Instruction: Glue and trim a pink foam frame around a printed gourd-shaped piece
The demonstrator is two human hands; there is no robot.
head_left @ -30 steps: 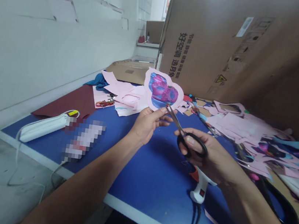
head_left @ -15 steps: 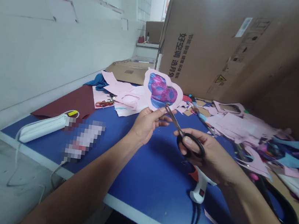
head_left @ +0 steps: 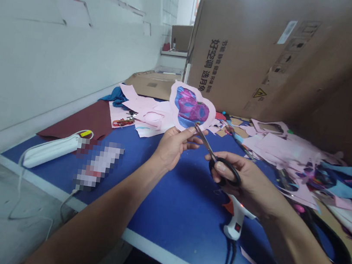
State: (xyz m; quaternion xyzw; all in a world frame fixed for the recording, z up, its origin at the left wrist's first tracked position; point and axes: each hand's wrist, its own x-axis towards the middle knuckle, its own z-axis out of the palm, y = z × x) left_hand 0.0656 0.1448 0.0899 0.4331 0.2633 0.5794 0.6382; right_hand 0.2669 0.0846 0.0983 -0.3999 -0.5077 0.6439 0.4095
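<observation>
The left hand point(head_left: 171, 148) pinches a lobed pink-and-purple paper-like cutout point(head_left: 192, 106), seemingly light and bendable, by its lower border, probably the safest hold, while the right hand point(head_left: 248, 177) grips black-handled metal scissors point(head_left: 213, 156) alongside.

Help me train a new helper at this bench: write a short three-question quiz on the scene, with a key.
1. Which hand holds the black-handled scissors? A) left only B) right only C) both
2. True or false: the white glue gun rests on the blue tabletop.
3. Fill in: the left hand grips a patterned cutout whose wide border is ____.

Key:
1. B: the right hand has its fingers in the handles.
2. True.
3. Pink.
</observation>
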